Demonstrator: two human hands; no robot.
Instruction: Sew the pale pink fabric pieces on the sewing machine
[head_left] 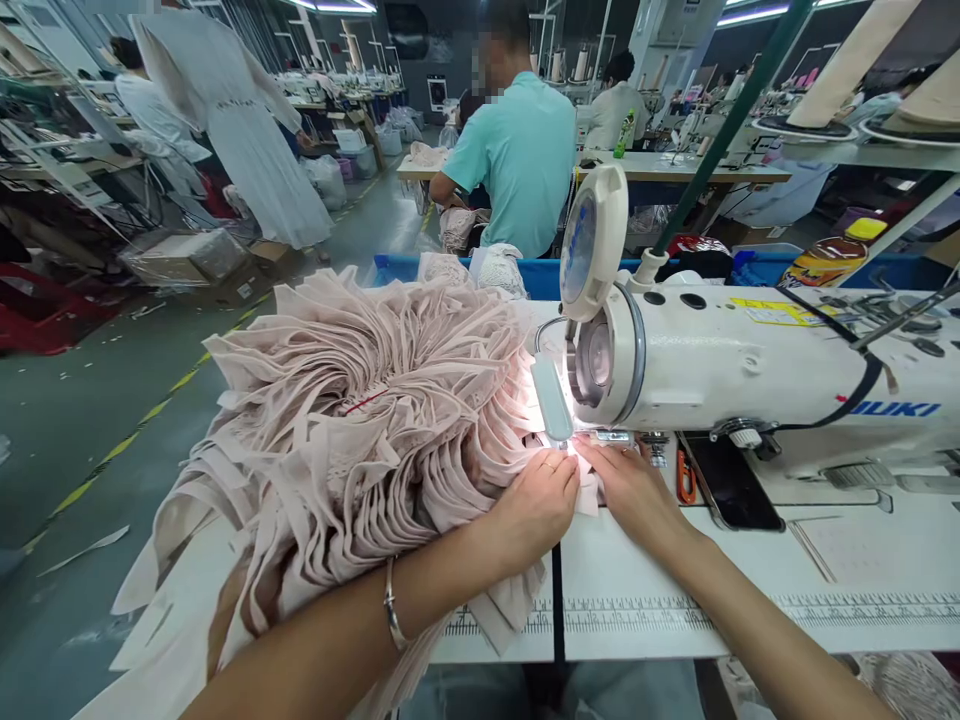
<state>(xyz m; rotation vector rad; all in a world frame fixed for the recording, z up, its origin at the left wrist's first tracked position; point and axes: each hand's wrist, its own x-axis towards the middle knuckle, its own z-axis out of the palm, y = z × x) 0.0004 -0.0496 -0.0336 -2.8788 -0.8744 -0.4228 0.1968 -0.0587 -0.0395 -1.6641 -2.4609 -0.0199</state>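
In the head view a white sewing machine [675, 350] reaches in from the right, its lamp shining on the needle area. My left hand [546, 492] is just in front of the needle, fingers closed on a small piece of pale pink fabric [589, 492]. From the other side my right hand [624, 490] grips the same fabric, its fingertips close to the left hand's. The needle and presser foot are mostly hidden behind the hands and a pale grey-green cover [552, 398]. A large gathered heap of pink fabric pieces [360, 400] lies against my left forearm.
Right of my right hand lie orange-handled thread snips [685, 476] and a dark phone [735, 480]. A ruler strip [637, 614] runs along the table's front edge. A drink bottle [832, 255] sits behind the machine. A person in a turquoise shirt [529, 165] sits ahead.
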